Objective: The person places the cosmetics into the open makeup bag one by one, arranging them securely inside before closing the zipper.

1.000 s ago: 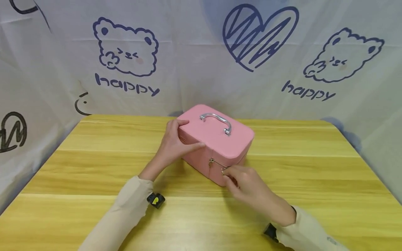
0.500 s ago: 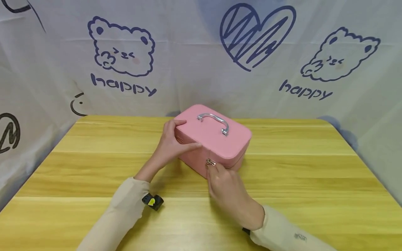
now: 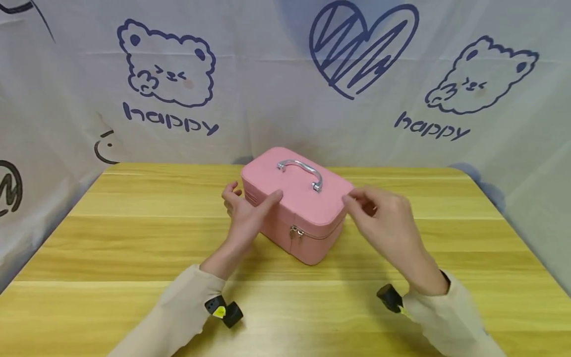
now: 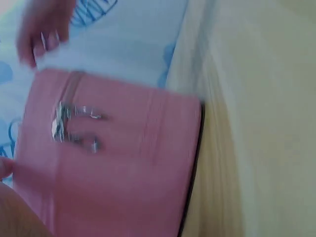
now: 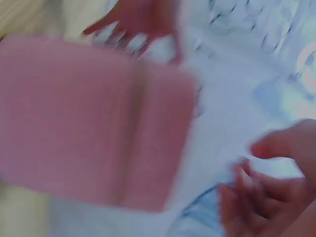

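A pink vanity case stands at an angle on the table, its lid down and a curved silver handle on top. Two metal zipper pulls meet at the front corner, dangling side by side in the left wrist view. My left hand is spread at the case's left side, its thumb at the lid's front edge. Beside the right end of the lid is my right hand, fingertips close to the corner. In the blurred right wrist view, that hand's thumb and loosely bent fingers stand apart with nothing between them.
The wood-grain table reaches back to a white cloth printed with bears and a heart. Cloth also hangs along the left and right sides. Small black cameras sit on both wrists.
My right hand drew a zipper pull left to the other one, then let go and moved up to the lid's right corner. My left fingers have lifted off the lid's left edge.
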{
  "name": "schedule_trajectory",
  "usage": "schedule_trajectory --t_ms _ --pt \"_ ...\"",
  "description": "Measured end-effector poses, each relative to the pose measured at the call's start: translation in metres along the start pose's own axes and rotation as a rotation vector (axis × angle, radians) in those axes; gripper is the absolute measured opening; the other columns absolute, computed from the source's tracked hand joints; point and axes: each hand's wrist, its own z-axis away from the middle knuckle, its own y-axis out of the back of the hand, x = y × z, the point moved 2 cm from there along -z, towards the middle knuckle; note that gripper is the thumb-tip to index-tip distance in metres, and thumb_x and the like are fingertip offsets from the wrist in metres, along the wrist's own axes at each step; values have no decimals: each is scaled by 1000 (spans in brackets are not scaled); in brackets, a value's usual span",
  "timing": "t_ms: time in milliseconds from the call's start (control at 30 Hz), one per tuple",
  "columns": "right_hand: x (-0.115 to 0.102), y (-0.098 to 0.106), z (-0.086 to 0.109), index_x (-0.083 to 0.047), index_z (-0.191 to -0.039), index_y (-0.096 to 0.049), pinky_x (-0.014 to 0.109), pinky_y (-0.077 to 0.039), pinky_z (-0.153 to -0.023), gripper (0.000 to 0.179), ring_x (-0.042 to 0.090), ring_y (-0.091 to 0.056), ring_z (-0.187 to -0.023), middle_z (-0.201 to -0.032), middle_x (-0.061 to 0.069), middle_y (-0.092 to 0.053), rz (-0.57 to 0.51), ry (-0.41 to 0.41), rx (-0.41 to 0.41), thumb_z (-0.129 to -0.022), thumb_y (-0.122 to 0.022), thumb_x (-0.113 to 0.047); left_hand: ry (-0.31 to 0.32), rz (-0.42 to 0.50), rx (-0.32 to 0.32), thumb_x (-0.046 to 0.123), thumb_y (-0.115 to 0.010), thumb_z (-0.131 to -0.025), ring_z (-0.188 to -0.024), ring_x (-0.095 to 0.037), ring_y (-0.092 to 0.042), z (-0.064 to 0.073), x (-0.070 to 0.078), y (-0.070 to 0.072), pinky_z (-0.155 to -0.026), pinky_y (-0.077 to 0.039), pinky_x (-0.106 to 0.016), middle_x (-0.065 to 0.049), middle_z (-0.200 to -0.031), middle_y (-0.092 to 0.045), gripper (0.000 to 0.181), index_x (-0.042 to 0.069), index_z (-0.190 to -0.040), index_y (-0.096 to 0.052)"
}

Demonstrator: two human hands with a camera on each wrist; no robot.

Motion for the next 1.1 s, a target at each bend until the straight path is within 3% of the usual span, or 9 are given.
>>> schedule_trajectory --t_ms 133,267,400,533,700,800,900,1033,1100 --pt "39 -9 -15 5 -117 -61 25 -46 -81 27 18 -58 -91 -101 15 -64 -270 -168 65 -93 -60 -8 13 116 -97 29 -77 -79 -135 -25 -24 20 3 -7 -111 -24 -40 -13 -146 -10 101 13 -144 -2" --pt "68 -24 -24 4 -138 -42 32 -41 -96 44 17 -50 -112 -133 17 -48 -694 -421 -105 -98 -50 -12 32 166 -180 24 -77 -79 -137 -24 -22 35 0 -11 -111 -22 -41 -11 -148 -8 101 13 -145 -1" --pt "83 -32 -26 3 -141 -36 34 -41 -96 45 16 -49 -113 -132 9 -47 -945 -572 -265 -100 -44 -14 27 125 -195 25 -78 -80 -138 -27 -15 42 -3 -14 -112 -18 -45 -12 -149 -4 105 15 -148 2" --pt "89 -40 -22 -3 -130 -48 29 -43 -92 34 14 -51 -109 -120 -2 -54 -985 -529 -307 -100 -41 -18 18 93 -174 28 -77 -80 -136 -29 -12 40 -5 -16 -112 -16 -47 -14 -148 -4 105 16 -149 2" --pt "84 -53 -6 -13 -107 -58 25 -44 -84 23 8 -52 -99 -105 -5 -57 -1012 -409 -133 -98 -37 -14 25 104 -177 32 -75 -81 -138 -26 -14 30 -4 -17 -113 -17 -42 -11 -151 -4 102 17 -149 -1" --pt "77 -57 4 -8 -109 -56 24 -43 -83 24 7 -51 -98 -105 -3 -55 -942 -378 -62 -96 -36 -13 13 119 -200 28 -74 -81 -138 -24 -17 24 -3 -17 -112 -19 -39 -11 -153 -7 100 15 -149 -2" --pt "70 -53 10 0 -112 -54 26 -43 -86 27 8 -51 -100 -108 1 -55 -843 -350 -61 -95 -38 -13 20 140 -226 24 -70 -81 -135 -27 -26 17 -4 -14 -99 -35 -40 -12 -150 -14 93 14 -147 -6" --pt "71 -43 12 3 -114 -55 28 -43 -92 27 11 -57 -99 -112 7 -57 -799 -280 -96 -99 -38 -11 34 144 -338 23 -61 -82 -128 -30 -34 4 -9 -4 -77 -42 -38 -13 -149 -21 83 17 -149 -14" --pt "76 -39 11 4 -120 -53 26 -43 -93 26 14 -58 -103 -118 9 -55 -802 -256 -111 -100 -40 -8 27 135 -439 23 -57 -84 -127 -30 -35 -5 -11 3 -79 -42 -38 -13 -150 -23 79 17 -151 -17"
